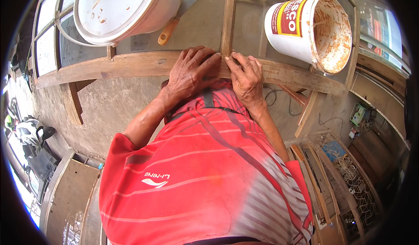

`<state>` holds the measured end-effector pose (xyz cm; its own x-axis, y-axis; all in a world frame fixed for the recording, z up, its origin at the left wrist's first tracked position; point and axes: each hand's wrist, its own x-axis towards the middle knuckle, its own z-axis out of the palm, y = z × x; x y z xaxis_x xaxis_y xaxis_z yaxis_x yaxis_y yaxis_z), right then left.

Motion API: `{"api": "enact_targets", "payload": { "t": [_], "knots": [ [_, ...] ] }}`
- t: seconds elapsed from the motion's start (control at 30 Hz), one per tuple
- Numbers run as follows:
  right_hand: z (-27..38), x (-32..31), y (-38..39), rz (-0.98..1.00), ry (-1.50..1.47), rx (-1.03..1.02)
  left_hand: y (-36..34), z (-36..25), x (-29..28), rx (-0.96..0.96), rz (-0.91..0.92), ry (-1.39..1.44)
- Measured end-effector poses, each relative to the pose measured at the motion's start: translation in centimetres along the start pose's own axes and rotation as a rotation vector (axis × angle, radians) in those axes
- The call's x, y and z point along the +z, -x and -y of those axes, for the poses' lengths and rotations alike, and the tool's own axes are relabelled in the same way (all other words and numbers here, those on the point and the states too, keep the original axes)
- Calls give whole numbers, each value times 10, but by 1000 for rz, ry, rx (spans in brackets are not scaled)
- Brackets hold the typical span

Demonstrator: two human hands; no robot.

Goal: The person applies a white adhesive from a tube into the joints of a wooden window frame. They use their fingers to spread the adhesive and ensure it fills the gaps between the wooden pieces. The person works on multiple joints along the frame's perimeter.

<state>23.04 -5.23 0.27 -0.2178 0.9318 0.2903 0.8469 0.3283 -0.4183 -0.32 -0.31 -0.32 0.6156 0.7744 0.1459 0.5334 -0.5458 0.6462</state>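
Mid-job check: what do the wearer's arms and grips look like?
The left grip and right grip are ungloved human hands, no watch or wristband visible. The left forearm and right forearm are bare, below a short red left sleeve and right sleeve.

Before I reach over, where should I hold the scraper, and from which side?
Probably by its wooden handle, from the near side: that end lies nearest, the flat blade points away, and a bucket crowds its left.
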Motion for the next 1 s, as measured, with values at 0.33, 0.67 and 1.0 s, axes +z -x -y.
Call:
{"api": "enact_targets", "payload": {
  "t": [0.33,0.67,1.0],
  "knots": [
    [0,-5,-4,-14,-104,77,-1,0,0,8,19,-23],
    [1,-6,-8,64,-36,28,-2,-1,1,8,1,8],
    [4,-13,1,132,-8,-25,1,4,2,28,8,-20]
  ]
}}
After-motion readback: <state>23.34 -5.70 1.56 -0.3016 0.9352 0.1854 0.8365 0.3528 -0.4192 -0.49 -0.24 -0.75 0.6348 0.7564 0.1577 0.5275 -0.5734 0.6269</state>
